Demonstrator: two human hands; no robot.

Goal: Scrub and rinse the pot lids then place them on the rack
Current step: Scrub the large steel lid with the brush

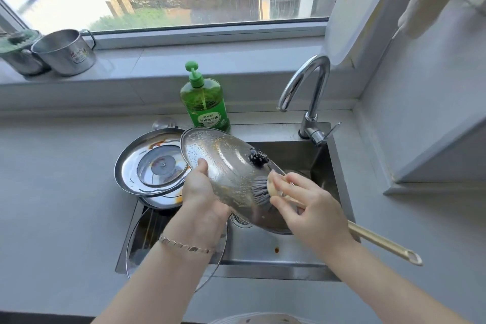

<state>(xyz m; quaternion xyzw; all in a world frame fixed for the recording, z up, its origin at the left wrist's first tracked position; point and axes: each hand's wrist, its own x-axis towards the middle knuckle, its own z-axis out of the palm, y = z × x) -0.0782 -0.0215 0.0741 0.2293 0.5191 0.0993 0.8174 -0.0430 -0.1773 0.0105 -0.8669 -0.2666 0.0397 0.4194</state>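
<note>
My left hand (200,189) grips the near rim of a steel pot lid (223,163) with a black knob, tilted over the sink and covered in soapy drops. My right hand (313,208) holds a long-handled dish brush (260,189) near its head, and the grey bristles press on the lid's top surface. Its pale handle sticks out to the right past the sink edge. A stack of greasy lids (147,163) lies on the sink's left rim, the top one steel with a glass centre. Another glass lid (142,237) leans in the sink under my left forearm.
A green dish soap bottle (203,100) stands behind the sink (263,252). The chrome tap (307,95) is at the back right with no water running. Two steel pots (63,52) sit on the windowsill at left. Grey counter surrounds the sink.
</note>
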